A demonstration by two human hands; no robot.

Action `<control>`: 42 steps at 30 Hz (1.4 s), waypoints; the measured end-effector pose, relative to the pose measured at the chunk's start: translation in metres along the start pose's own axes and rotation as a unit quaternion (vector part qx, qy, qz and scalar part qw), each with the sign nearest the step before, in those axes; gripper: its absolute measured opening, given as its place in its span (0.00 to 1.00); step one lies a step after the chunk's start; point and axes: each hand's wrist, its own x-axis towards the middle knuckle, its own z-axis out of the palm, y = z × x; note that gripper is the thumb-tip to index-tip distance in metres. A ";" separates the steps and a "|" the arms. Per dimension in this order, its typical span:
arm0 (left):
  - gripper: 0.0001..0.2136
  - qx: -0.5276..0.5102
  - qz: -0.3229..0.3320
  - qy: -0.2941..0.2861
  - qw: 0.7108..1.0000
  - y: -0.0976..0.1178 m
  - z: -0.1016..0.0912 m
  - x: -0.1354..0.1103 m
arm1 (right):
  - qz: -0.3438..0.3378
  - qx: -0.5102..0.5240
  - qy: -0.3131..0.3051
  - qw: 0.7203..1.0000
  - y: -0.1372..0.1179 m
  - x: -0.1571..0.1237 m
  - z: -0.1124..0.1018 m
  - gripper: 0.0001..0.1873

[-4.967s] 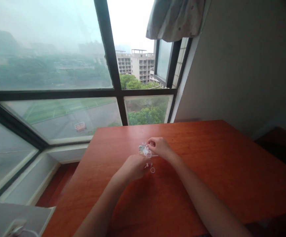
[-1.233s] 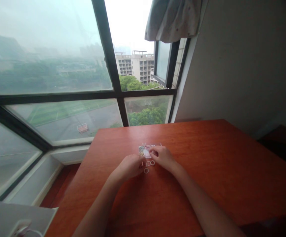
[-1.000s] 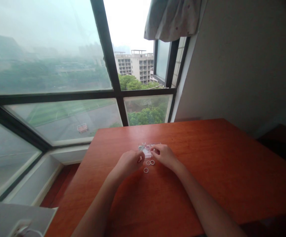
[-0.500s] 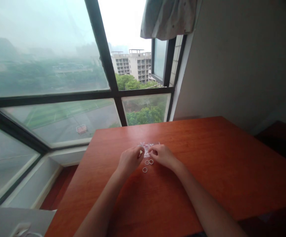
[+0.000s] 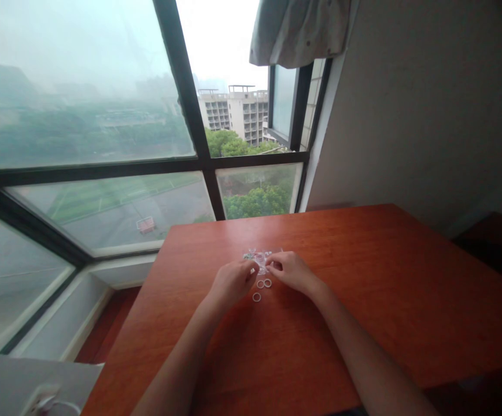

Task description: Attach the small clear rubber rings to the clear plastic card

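A crinkled clear plastic bag [image 5: 261, 263] with pale and pinkish marks lies on the reddish-brown table. My left hand [image 5: 235, 279] is at its left edge, fingers curled and pressed together; what they pinch is too small to make out. On the bag's right side my right hand [image 5: 291, 270] has thumb and fingertips drawn together against the plastic. Just nearer to me lie three small white rings: one ring [image 5: 260, 284] and a second ring [image 5: 268, 283] touch side by side, and a third ring [image 5: 257, 297] sits apart below them.
The wooden table [image 5: 355, 260] reaches far to the right. Behind it stand a dark window frame [image 5: 210, 163] and a hanging grey curtain [image 5: 301, 32]. A pale wall [image 5: 390, 115] rises at the right. A white cable [image 5: 62, 404] shows at lower left.
My left hand has turned and its fingers have closed up, moving slightly right against the bag. The right hand stays at the bag's right side. The whole view has shifted a little.
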 end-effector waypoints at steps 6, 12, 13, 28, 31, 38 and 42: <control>0.09 0.005 0.021 -0.055 0.998 0.003 -0.008 -0.006 | -0.021 0.001 -0.050 0.999 -0.005 -0.002 -0.001 0.08; 0.06 -0.001 0.044 -0.152 0.987 0.007 -0.015 -0.014 | -0.028 -0.020 -0.091 0.995 -0.007 -0.004 -0.004 0.08; 0.06 -0.001 0.049 -0.164 0.985 0.009 -0.016 -0.014 | -0.029 -0.019 -0.097 0.995 -0.007 -0.005 -0.005 0.08; 0.07 0.018 0.039 -0.160 0.986 0.015 -0.017 -0.011 | -0.028 -0.004 -0.142 0.989 -0.008 -0.008 -0.010 0.09; 0.08 0.020 0.017 -0.110 0.994 0.009 -0.015 -0.008 | -0.027 -0.016 -0.148 0.989 -0.008 -0.009 -0.009 0.08; 0.09 0.033 -0.042 0.001 0.999 0.002 0.005 0.000 | -0.019 -0.031 -0.142 0.989 -0.006 -0.010 -0.005 0.05; 0.09 0.026 -0.053 0.023 0.998 0.004 0.011 0.001 | -0.028 -0.013 -0.150 0.988 -0.005 -0.010 -0.004 0.05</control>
